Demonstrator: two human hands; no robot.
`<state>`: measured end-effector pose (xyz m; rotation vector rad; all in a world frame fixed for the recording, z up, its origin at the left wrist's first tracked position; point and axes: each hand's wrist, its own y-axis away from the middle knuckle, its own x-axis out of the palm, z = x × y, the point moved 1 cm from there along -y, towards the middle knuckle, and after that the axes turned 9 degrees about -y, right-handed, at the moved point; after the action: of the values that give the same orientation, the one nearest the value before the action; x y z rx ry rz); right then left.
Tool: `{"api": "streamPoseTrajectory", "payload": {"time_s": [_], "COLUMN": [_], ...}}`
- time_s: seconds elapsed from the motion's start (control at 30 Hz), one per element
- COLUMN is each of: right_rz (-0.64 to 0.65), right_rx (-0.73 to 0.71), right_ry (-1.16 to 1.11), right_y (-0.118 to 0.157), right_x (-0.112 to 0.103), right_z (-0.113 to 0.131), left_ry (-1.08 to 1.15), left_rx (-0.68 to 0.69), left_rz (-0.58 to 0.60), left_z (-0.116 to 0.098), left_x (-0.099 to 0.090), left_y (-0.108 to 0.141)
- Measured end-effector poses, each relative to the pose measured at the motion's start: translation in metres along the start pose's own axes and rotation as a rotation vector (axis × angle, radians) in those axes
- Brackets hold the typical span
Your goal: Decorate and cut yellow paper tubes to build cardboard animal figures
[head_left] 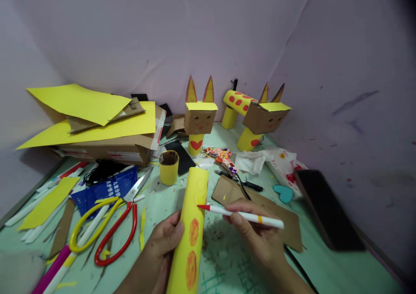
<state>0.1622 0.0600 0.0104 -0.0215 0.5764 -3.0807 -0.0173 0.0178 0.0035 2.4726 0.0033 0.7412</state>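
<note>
A long yellow paper tube stretches from the bottom edge to the middle of the view, with two orange-red filled ovals and faint outlines farther up. My left hand is wrapped round its left side. In my right hand is a white marker whose red tip touches or nearly touches the tube's right edge, just above the upper oval. Beyond the tube's far end stands a short yellow tube, open at the top. A cardboard animal head with yellow ears rests on a yellow neck with a red heart.
Scissors, a blue packet and markers lie at left, before a box with yellow sheets. At right are flat cardboard, a black pen, a phone, tissues and a red-spotted yellow figure.
</note>
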Motion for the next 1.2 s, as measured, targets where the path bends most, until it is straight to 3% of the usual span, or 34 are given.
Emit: {"api": "streamPoseTrajectory", "payload": {"time_s": [0.2, 0.37, 0.57, 0.7, 0.83, 1.2], "right_rz": [-0.008, -0.039, 0.103, 0.055, 0.109, 0.049], "right_rx": [0.025, 0.066, 0.009, -0.059, -0.037, -0.020], "right_ry": [0.018, 0.011, -0.001, -0.004, -0.009, -0.056], "right_y": [0.0008, 0.0016, 0.0010, -0.0012, -0.0013, -0.0010], "right_x": [-0.0016, -0.0033, -0.0015, -0.0014, -0.0013, -0.0034], "right_z": [-0.0040, -0.0041, -0.0015, -0.0008, -0.0005, -0.0018], "left_ry": [-0.015, -0.014, -0.027, -0.033, -0.030, -0.069], "left_rx": [0.044, 0.002, 0.028, 0.033, 0.005, -0.024], "left_rz": [-0.023, -0.014, -0.047, -0.054, -0.052, -0.044], "left_z": [-0.0010, 0.0002, -0.0037, -0.0044, -0.0042, -0.0029], "left_x": [0.0033, 0.0039, 0.0080, 0.0092, 0.0087, 0.0085], "left_y": [0.0013, 0.0027, 0.0030, 0.0024, 0.0025, 0.0025]}}
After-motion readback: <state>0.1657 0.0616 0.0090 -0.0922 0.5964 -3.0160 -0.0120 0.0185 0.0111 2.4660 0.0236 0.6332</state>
